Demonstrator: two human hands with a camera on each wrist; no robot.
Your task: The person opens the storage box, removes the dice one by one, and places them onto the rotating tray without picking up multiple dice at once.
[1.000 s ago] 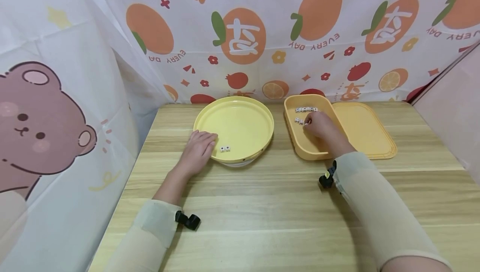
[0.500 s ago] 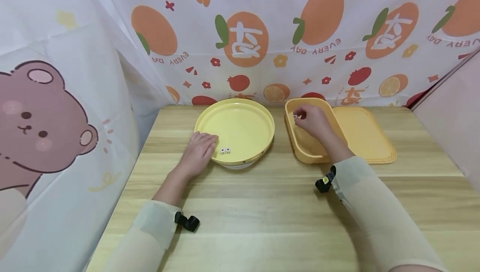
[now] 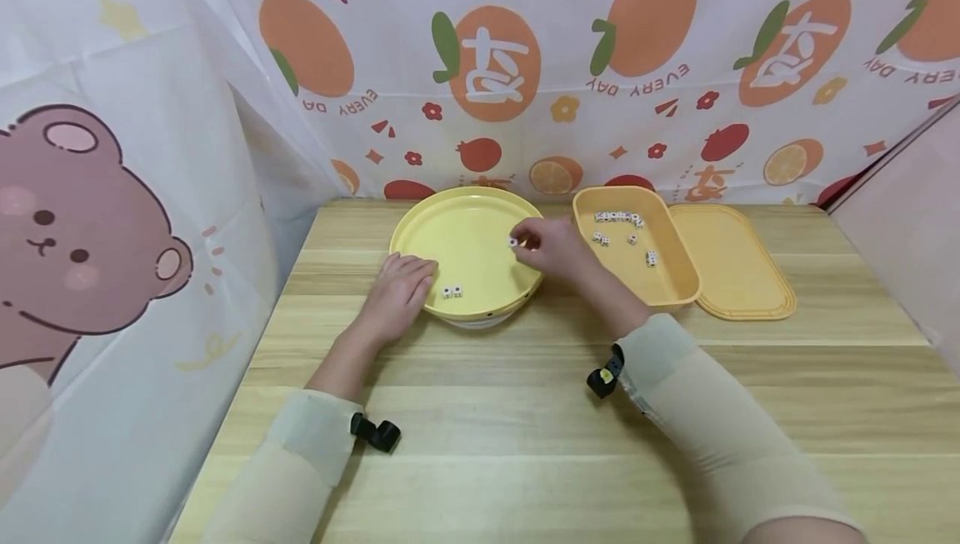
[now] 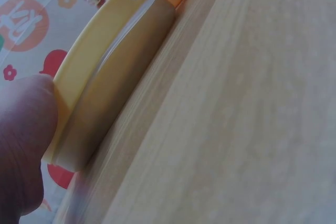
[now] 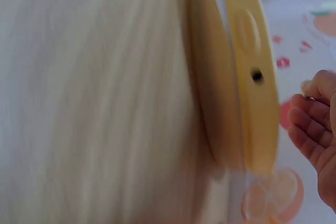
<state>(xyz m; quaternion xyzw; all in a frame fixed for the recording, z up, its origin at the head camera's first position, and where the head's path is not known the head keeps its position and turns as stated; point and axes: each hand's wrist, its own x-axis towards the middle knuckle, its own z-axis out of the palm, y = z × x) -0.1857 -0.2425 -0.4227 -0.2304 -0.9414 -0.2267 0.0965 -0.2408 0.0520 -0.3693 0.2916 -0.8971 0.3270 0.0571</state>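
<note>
My left hand [image 3: 397, 294] rests on the left rim of a round yellow tray [image 3: 472, 232], fingers lying over its edge. Two small white dice [image 3: 452, 291] sit side by side in the tray near that hand. Over the tray's right side, my right hand [image 3: 555, 251] pinches another white die [image 3: 513, 242] between thumb and fingertips. The right wrist view shows this hand [image 5: 317, 124] beyond the tray's side, its other fingers curled. Several more dice [image 3: 615, 217] lie in an orange-yellow rectangular box [image 3: 675, 284], some in a row along its far end.
The box's flat lid [image 3: 738, 265] lies on the wooden table [image 3: 480, 427], just right of the box. A fruit-print cloth [image 3: 562, 61] hangs behind the table, and a bear-print cloth [image 3: 97, 227] hangs at the left.
My right hand has left the box, carrying a die leftward to over the round tray. The left hand stays on the tray's rim.
</note>
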